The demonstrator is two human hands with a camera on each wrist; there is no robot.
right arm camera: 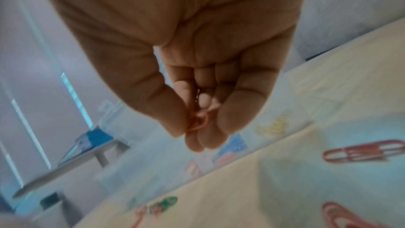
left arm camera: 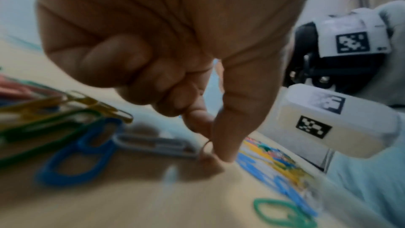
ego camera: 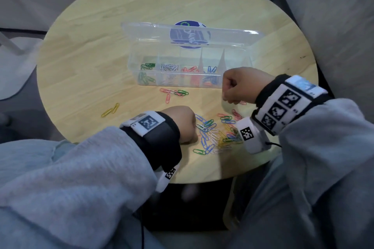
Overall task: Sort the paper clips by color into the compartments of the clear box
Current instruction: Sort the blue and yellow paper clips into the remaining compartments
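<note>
I am pinching a red clip in my right hand, nearing the clear box. My left hand is pinching a white clip near the table's front edge. Tangled neighbours may be dragging along.

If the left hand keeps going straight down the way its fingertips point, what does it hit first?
Most likely the white paper clip its fingertips already touch, then the table right beneath. The left hand sits at the pile's left edge; exact contact is blurred.

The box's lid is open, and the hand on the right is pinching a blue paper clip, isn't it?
Not blue. The right wrist view shows the right hand pinching a red paper clip between thumb and fingers. The rest is right: in the head view the clear box has its lid open.
</note>
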